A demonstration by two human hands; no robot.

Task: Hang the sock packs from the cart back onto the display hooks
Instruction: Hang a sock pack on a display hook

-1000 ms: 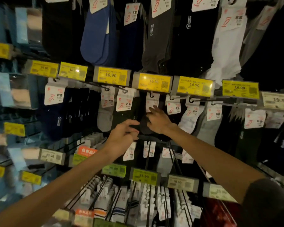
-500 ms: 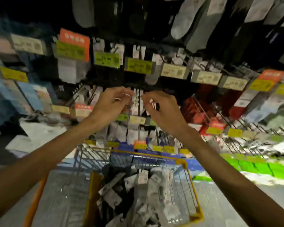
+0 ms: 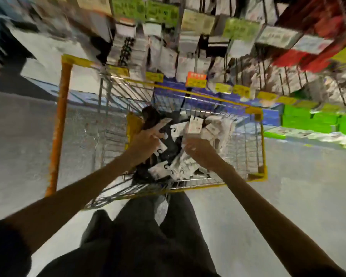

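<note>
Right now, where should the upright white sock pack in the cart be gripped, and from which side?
Pinch the white sock pack by its header card, fingers from above, near side: the card stands upright above the pile, just beyond the right hand; the body looks buried.

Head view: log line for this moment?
phase: pick | left hand: at dark sock pack | right hand: at white sock pack | yellow wire cart: packs piled | grips: unclear

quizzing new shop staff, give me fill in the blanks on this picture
The left hand and right hand both reach among sock packs in a wire ____.
Its rim is coloured ____.
The bar on its left side is ____.
Missing: cart, yellow, orange
</note>
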